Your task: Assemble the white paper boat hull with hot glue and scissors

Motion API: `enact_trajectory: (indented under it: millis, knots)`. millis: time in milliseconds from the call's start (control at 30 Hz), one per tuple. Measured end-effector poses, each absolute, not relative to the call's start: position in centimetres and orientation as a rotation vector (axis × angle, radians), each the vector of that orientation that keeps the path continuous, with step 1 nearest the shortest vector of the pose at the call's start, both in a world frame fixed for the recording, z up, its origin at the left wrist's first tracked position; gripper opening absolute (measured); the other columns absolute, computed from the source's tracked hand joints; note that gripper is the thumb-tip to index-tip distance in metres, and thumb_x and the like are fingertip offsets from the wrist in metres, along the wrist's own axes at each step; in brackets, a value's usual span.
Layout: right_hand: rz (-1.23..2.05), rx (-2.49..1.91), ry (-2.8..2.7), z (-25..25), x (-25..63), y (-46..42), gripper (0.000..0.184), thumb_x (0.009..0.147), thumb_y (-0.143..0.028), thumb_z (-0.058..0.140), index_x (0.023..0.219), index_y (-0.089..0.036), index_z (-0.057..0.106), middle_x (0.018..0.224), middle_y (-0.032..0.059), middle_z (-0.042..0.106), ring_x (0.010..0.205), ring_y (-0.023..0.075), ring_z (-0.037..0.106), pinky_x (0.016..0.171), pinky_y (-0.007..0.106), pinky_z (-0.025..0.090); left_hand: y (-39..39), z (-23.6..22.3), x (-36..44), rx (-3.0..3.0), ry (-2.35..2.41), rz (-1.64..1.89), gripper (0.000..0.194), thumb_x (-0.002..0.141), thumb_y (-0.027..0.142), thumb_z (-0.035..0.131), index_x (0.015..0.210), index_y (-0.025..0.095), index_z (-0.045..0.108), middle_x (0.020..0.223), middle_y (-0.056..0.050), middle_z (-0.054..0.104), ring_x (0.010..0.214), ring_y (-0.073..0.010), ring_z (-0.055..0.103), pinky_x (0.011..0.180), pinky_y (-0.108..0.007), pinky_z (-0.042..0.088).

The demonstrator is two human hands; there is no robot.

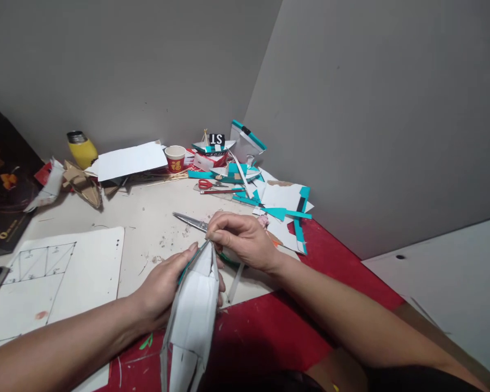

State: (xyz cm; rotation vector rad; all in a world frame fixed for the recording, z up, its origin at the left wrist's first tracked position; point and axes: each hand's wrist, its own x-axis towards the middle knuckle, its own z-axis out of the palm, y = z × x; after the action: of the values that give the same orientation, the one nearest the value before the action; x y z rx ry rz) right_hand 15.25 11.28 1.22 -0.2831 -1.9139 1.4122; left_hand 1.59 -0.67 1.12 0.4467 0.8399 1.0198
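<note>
A white paper boat (194, 305) with a narrow pointed end is held over the table's front edge. My left hand (169, 280) is wrapped round its side and underside near the point; some of its fingers show on the far side. My right hand (243, 239) pinches the boat's tip between thumb and forefinger. Teal material shows along the boat's left edge. Just beyond the hands lie scissors (190, 221), their blades pointing left and their handles partly hidden by my right hand.
On the left lies a drawn plan (85, 272). A yellow bottle (81, 149), a cardboard boat (84, 185), white board (133, 160), a red paper cup (175, 159) and finished-looking small boats (214, 144) line the back. Teal and white scraps (283, 209) lie right, beside grey walls.
</note>
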Motion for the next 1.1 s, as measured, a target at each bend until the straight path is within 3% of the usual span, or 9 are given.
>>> enact_trajectory:
  millis: [200,367,433,500,600,733,1100]
  knots:
    - [1.421,-0.266,-1.909,0.7,15.5,11.2,0.013,0.085,-0.028,0.063,0.077,-0.018,0.066,0.072,-0.0004,0.058,0.057,0.0089,0.052,0.053,0.022,0.044,-0.8,1.2,1.8,0.518,0.884,1.034,0.043,0.09,0.047,0.044,0.086,0.01,0.066,0.07,-0.011,0.068,0.058,-0.018,0.062,0.06,-0.031,0.05]
    - [1.255,-0.31,-1.94,1.0,16.1,11.5,0.011,0.086,-0.024,0.061,0.077,-0.019,0.066,0.072,-0.0005,0.059,0.057,0.0091,0.052,0.054,0.023,0.044,-0.7,1.2,1.3,0.493,0.843,0.945,0.059,0.087,0.06,0.04,0.096,0.009,0.068,0.08,-0.015,0.07,0.064,-0.0211,0.064,0.064,-0.034,0.051]
    - [1.148,-0.318,-1.958,1.2,16.3,11.7,0.012,0.086,-0.024,0.061,0.077,-0.019,0.066,0.071,-0.0002,0.06,0.059,0.0102,0.053,0.055,0.023,0.044,-0.5,1.6,0.9,0.53,0.851,0.974,0.049,0.085,0.054,0.05,0.101,0.011,0.067,0.086,-0.014,0.069,0.07,-0.0215,0.065,0.067,-0.034,0.05]
    - [1.071,-0.312,-1.977,1.4,16.4,11.8,0.012,0.086,-0.023,0.06,0.077,-0.019,0.066,0.07,0.0002,0.06,0.061,0.0113,0.054,0.056,0.024,0.045,-0.3,2.1,0.6,0.624,0.876,0.979,0.033,0.08,0.038,0.062,0.101,0.013,0.066,0.08,-0.008,0.067,0.071,-0.0194,0.064,0.067,-0.03,0.048]
    - [1.02,-0.269,-2.012,1.4,16.5,11.7,0.011,0.087,-0.02,0.059,0.078,-0.019,0.065,0.072,0.001,0.062,0.064,0.0119,0.056,0.059,0.025,0.046,0.0,2.8,0.2,0.763,0.963,0.934,0.025,0.072,0.022,0.067,0.096,0.015,0.066,0.07,-0.001,0.062,0.06,-0.0124,0.058,0.059,-0.023,0.043]
    - [0.978,-0.176,-2.064,1.3,16.4,11.2,0.01,0.087,-0.014,0.057,0.081,-0.018,0.064,0.074,0.002,0.063,0.07,0.013,0.059,0.066,0.027,0.048,0.2,2.9,0.2,0.899,1.188,0.854,0.011,0.075,0.023,0.063,0.082,0.015,0.064,0.071,0.0,0.063,0.059,-0.0101,0.053,0.059,-0.022,0.039]
    - [0.927,-0.112,-2.165,1.0,16.5,10.7,0.012,0.088,-0.011,0.054,0.087,-0.019,0.063,0.077,0.0042,0.064,0.073,0.0149,0.058,0.07,0.03,0.048,0.1,1.9,0.2,1.203,1.311,0.779,0.013,0.079,0.027,0.057,0.078,0.016,0.063,0.071,0.001,0.062,0.065,-0.0139,0.054,0.065,-0.026,0.041]
